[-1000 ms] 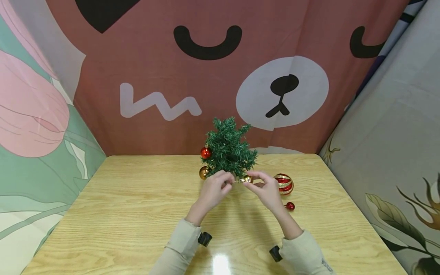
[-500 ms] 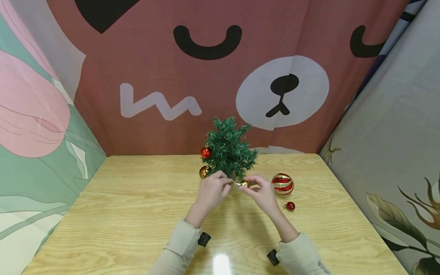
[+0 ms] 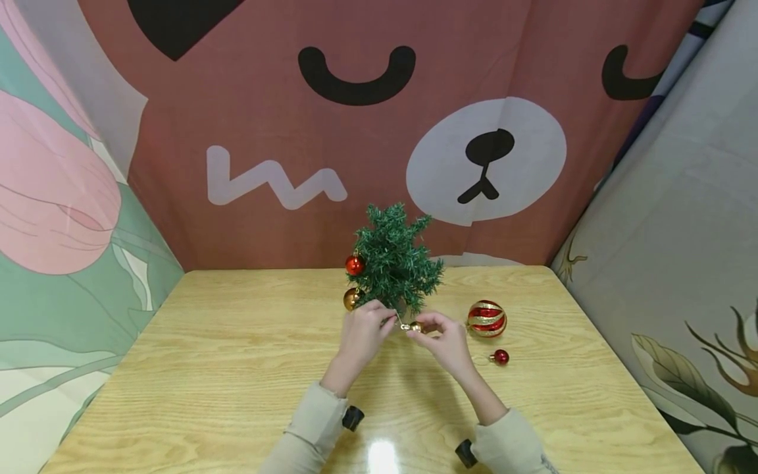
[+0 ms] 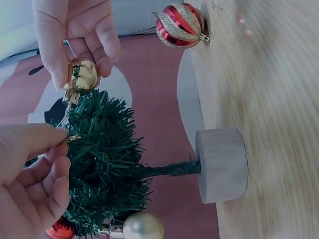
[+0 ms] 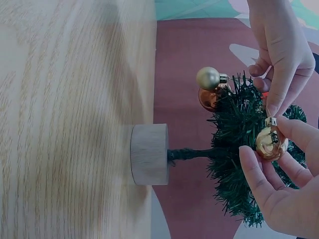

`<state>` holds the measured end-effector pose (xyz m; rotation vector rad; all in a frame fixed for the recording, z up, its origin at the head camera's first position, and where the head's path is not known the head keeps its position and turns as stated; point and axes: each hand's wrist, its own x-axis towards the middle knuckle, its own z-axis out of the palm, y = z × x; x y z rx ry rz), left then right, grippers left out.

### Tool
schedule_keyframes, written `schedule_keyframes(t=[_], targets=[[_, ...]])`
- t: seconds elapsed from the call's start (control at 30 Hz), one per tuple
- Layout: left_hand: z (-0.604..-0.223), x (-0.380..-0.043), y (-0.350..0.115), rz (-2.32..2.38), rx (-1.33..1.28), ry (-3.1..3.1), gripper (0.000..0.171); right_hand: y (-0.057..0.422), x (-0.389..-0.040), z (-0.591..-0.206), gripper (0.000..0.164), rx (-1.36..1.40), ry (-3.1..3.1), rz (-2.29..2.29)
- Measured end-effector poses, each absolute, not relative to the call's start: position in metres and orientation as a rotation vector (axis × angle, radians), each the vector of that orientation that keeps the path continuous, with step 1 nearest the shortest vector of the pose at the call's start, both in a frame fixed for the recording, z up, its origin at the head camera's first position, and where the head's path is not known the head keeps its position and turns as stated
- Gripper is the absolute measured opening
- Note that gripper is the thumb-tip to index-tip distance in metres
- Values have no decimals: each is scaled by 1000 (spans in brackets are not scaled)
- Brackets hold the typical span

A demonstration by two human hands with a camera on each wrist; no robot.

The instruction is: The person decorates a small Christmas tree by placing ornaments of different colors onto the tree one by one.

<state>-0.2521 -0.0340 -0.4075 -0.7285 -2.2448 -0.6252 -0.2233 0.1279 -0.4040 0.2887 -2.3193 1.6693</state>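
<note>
My right hand (image 3: 445, 345) holds a small shiny gold bauble (image 5: 270, 143) between thumb and fingers, its metal cap turned toward the other hand. With thumb and index finger, my left hand (image 3: 362, 332) pinches the bauble's thin gold cord (image 4: 74, 138). Both hands are in front of a small green Christmas tree (image 3: 393, 257), which stands upright on a round wooden base (image 4: 223, 167). On the tree's left side hang a red bauble (image 3: 354, 264) and a gold-brown bauble (image 3: 351, 299). A matte pale gold bauble (image 5: 208, 78) also shows there in the right wrist view.
To the right of the tree, a large red and gold striped bauble (image 3: 487, 318) lies on the wooden table (image 3: 237, 368). Nearer the front is a small dark red bauble (image 3: 501, 357). A printed cloth (image 3: 266, 118) hangs right behind the table's back edge.
The right hand has drawn the gold bauble slightly left and toward the front edge. The left hand has come slightly nearer too, still pinching the cord. Tree and other baubles stay put.
</note>
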Motion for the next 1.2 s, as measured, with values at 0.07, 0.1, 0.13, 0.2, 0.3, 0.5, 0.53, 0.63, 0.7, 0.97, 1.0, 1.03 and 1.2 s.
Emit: schedule_keyframes(t=[0.07, 0.1, 0.13, 0.2, 0.3, 0.5, 0.53, 0.63, 0.7, 0.97, 1.0, 1.03, 1.2], targets=[[-408, -252, -34, -626, -735, -2243, 7, 126, -219, -397, 20, 291, -2315, 1675], [-408, -253, -33, -620, -740, -2245, 7, 125, -218, -394, 19, 291, -2317, 1673], [-408, -253, -33, -615, -744, -2250, 8, 124, -217, -392, 19, 289, -2321, 1668], [-408, -253, -33, -599, -751, -2262, 8, 122, -216, -391, 19, 279, -2333, 1666], [-409, -254, -32, -577, -754, -2281, 9, 121, -217, -391, 19, 275, -2341, 1667], [-410, -256, -31, -542, -737, -2273, 10, 121, -221, -394, 20, 267, -2335, 1703], [-410, -256, -31, -545, -734, -2267, 10, 121, -221, -394, 20, 267, -2336, 1710], [-412, -256, -31, -551, -726, -2246, 10, 121, -223, -396, 21, 261, -2342, 1730], [-414, -256, -32, -555, -721, -2228, 10, 121, -224, -398, 21, 257, -2342, 1758], [-419, -256, -31, -541, -620, -2205, 10, 120, -226, -402, 22, 254, -2329, 1814], [-419, -256, -31, -541, -609, -2208, 9, 120, -226, -403, 22, 254, -2330, 1816], [-419, -257, -31, -542, -602, -2210, 9, 120, -226, -403, 22, 252, -2331, 1819], [-420, -257, -28, -529, -563, -2230, 11, 120, -227, -405, 23, 233, -2343, 1814]])
